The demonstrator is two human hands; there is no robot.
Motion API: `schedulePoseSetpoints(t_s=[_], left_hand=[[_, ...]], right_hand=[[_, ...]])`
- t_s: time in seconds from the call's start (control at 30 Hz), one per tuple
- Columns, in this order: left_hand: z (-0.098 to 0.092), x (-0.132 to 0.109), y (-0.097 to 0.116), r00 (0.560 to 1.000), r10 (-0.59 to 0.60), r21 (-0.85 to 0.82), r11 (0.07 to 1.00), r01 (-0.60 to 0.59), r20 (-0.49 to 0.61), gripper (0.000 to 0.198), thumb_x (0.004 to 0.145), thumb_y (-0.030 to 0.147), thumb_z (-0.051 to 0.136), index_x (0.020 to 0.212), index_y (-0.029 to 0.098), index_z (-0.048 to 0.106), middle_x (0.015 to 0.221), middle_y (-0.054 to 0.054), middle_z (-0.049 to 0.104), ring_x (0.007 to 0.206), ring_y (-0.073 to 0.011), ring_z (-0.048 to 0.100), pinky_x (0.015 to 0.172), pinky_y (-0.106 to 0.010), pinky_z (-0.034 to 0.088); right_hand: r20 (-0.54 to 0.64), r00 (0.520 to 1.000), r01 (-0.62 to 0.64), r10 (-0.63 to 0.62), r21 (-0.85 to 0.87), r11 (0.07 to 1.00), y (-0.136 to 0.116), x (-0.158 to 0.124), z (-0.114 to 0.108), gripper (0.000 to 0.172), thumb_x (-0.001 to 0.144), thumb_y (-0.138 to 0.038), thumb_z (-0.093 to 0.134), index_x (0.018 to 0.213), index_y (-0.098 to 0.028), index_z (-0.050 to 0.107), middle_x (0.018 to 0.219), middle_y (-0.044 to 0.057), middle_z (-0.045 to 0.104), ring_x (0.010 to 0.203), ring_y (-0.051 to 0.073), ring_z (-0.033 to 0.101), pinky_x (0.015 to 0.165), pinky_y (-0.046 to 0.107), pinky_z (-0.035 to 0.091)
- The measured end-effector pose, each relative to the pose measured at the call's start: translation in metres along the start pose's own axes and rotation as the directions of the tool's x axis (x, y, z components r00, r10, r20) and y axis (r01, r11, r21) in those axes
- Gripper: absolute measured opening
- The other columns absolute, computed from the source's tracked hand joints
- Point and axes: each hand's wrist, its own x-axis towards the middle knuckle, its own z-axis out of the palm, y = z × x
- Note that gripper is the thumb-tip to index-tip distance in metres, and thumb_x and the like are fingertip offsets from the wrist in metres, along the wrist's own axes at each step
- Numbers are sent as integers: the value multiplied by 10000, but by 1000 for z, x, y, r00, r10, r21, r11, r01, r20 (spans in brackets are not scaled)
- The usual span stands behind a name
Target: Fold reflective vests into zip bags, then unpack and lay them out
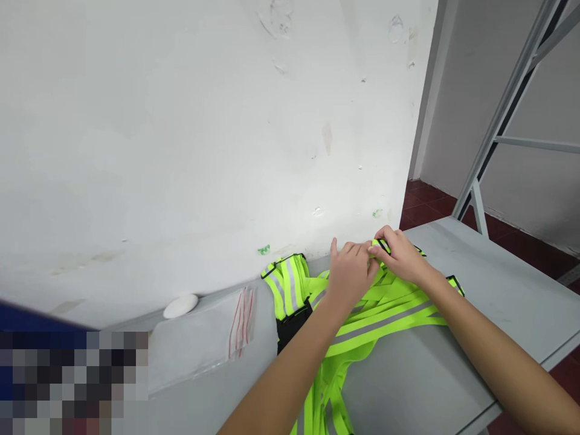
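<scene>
Neon-yellow safety vests (362,320) with grey reflective stripes and black trim lie in a heap on a grey table (498,290) against a white wall. My left hand (348,272) rests on the vest heap, its fingers reaching toward a strap end. My right hand (399,254) pinches that yellow strap end (379,244) at the far side of the heap. The two hands touch at the fingertips. More vest straps (326,405) hang over the table's near edge.
A stack of clear plastic bags with red zip strips (212,338) lies left of the vests. A white round object (180,306) sits by the wall. A grey metal shelf frame (502,121) stands at right over a dark red floor (426,205).
</scene>
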Motion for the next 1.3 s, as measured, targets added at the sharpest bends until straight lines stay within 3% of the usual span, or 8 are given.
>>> schedulePoseSetpoints(t_s=[0.13, 0.37, 0.47, 0.6, 0.8, 1.0, 1.13, 1.3], left_hand=[[-4, -4, -5, 997, 47, 184, 981, -58, 64, 319, 952, 228, 361, 882, 183, 669, 800, -104, 703, 937, -277, 582, 1097, -639, 170], [-27, -9, -21, 996, -23, 182, 983, 8, 83, 365, 938, 234, 364, 754, 208, 678, 708, -85, 684, 857, -261, 582, 1104, -598, 195], [-35, -12, -27, 973, 7, 36, 999, -15, 231, 354, 960, 378, 380, 943, 218, 695, 918, -75, 716, 985, -256, 592, 1085, -532, 282], [-41, -33, -37, 935, -74, -102, 988, 116, 346, 562, 945, 568, 349, 1367, 216, 467, 1309, -89, 591, 1219, -262, 512, 1039, -435, 382], [-53, -82, -59, 907, -114, -53, 988, 148, 406, 626, 935, 567, 383, 1465, 237, 324, 1446, -85, 477, 1327, -280, 430, 1073, -427, 370], [-49, -95, -69, 859, -195, 108, 981, 163, 473, 692, 906, 610, 402, 1475, 231, 295, 1512, -98, 387, 1410, -302, 315, 1148, -561, 192], [-42, -97, -69, 849, -261, 195, 962, 190, 459, 765, 882, 643, 415, 1490, 201, 277, 1521, -138, 354, 1427, -323, 272, 1137, -606, 165], [-40, -100, -69, 847, -302, 243, 947, 212, 438, 781, 882, 649, 396, 1498, 187, 263, 1519, -146, 354, 1431, -341, 250, 1121, -647, 150]], right_hand=[[-29, 998, -65, 63, -79, 995, -1, -3, 2, 334, 914, -537, 433, 1010, -223, 497, 875, 85, 633, 880, 291, 526, 711, 345, 402], [-121, 985, -121, 122, 15, 993, 17, -2, -6, 323, 951, -520, 328, 908, -234, 473, 764, 46, 596, 779, 255, 542, 678, 331, 371], [-115, 982, -134, 148, 121, 984, 26, -2, -10, 310, 949, -523, 341, 880, -239, 446, 752, 11, 552, 707, 210, 520, 640, 306, 354], [-141, 970, -161, 198, 241, 957, 33, -5, -10, 316, 949, -532, 354, 856, -241, 437, 752, -14, 513, 699, 179, 494, 651, 289, 361], [-182, 946, -200, 268, 325, 924, 49, -4, -8, 384, 934, -593, 343, 858, -237, 468, 788, -7, 521, 785, 186, 500, 697, 287, 391], [-227, 886, -292, 405, 406, 866, 75, 1, -12, 443, 891, -644, 367, 802, -233, 506, 761, -4, 521, 768, 190, 510, 727, 308, 413], [-250, 801, -395, 544, 463, 794, 95, 2, -19, 434, 853, -640, 403, 786, -230, 530, 688, 14, 538, 681, 203, 522, 609, 320, 435], [-142, 806, -446, 575, 493, 747, 110, 2, -19, 357, 846, -584, 424, 771, -246, 509, 491, -33, 444, 428, 172, 443, 429, 321, 386]])
